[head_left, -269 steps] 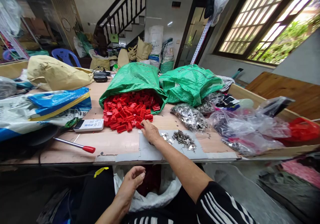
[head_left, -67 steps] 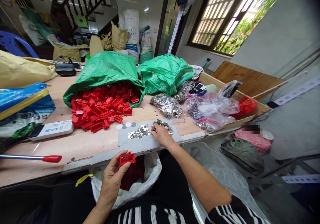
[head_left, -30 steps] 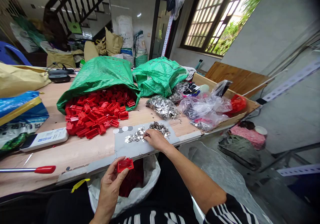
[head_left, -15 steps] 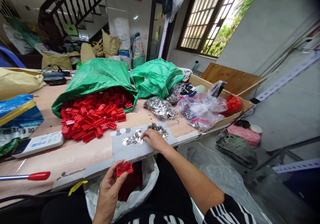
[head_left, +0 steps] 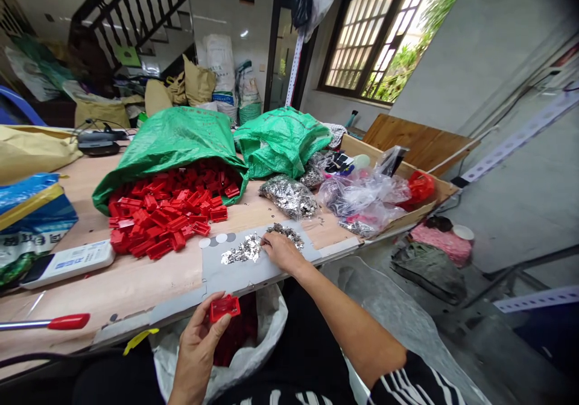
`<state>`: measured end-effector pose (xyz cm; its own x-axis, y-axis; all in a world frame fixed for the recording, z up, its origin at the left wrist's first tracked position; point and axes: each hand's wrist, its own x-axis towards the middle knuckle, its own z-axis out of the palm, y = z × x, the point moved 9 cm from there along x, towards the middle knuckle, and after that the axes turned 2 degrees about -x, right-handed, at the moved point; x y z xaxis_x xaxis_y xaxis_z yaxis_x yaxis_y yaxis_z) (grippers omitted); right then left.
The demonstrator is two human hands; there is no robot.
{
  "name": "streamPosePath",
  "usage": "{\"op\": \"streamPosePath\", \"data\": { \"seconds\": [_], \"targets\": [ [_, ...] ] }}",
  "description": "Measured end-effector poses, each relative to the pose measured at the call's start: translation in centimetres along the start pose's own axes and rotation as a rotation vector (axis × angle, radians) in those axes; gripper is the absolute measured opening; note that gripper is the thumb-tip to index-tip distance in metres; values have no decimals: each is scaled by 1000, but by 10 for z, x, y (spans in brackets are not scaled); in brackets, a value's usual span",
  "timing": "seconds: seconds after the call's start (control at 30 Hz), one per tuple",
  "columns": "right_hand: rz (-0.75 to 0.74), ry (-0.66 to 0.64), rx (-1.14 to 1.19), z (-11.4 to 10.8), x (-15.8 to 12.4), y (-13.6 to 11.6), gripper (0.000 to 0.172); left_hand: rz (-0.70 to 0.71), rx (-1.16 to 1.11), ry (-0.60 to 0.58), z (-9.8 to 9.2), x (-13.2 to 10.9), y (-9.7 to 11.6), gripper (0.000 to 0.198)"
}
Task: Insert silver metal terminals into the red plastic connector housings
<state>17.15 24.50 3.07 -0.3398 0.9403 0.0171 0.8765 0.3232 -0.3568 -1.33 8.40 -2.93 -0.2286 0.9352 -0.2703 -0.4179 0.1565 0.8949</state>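
My left hand (head_left: 199, 348) holds a small red plastic piece (head_left: 225, 307) by its edges, just below the table's front edge. My right hand (head_left: 281, 252) rests on a grey sheet (head_left: 235, 272), fingers pinched among a scatter of small shiny metal parts (head_left: 244, 251). A heap of the same red plastic pieces (head_left: 167, 212) spills from an open green bag (head_left: 167, 143) behind. A white bag (head_left: 256, 348) with red pieces inside hangs under the table between my knees.
A second green bag (head_left: 283, 140) and clear bags of metal parts (head_left: 289, 195) lie to the right. A white remote (head_left: 67, 262) and a red-handled tool (head_left: 67, 321) sit at the left. Sacks stand at the back by the stairs.
My left hand took up a red piece and keeps holding it. My right hand moved from the red heap to the metal parts and shifts a little among them.
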Motion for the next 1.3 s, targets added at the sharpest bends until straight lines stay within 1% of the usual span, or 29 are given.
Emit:
{"op": "streamPosePath", "data": {
  "seconds": [0.1, 0.23, 0.33, 0.47, 0.57, 0.7, 0.83, 1.0, 1.13, 1.3],
  "targets": [
    [13, 4, -3, 1, 0, 1, 17, -7, -19, 0, 3, -2, 1, 55],
    [-2, -15, 12, 2, 0, -5, 16, 12, -33, 10, 5, -5, 4, 53],
    [-28, -40, 49, -1, -1, -7, 15, 2, -7, -22, 4, -3, 2, 52],
    [2, 1, 77, -13, -2, 1, 17, 9, 6, -34, 0, -1, -1, 53],
    [38, 27, 68, -16, -3, 7, 15, 11, 6, -39, 0, 0, -2, 53],
    [51, 26, 53, -14, -5, 6, 13, 10, 5, -49, 1, 0, -5, 51],
    [21, 1, 53, -9, -5, -4, 13, 14, 15, -51, -1, 0, -6, 52],
    [-3, -26, 62, -1, -5, -15, 13, 11, 27, -44, 1, -2, -3, 51],
    [-14, -37, 68, 2, -5, -17, 8, 24, 13, -43, 5, -3, 2, 49],
    [-49, -18, 81, 1, -8, -18, 10, 26, 30, -55, 9, -3, 3, 51]
  ]
}}
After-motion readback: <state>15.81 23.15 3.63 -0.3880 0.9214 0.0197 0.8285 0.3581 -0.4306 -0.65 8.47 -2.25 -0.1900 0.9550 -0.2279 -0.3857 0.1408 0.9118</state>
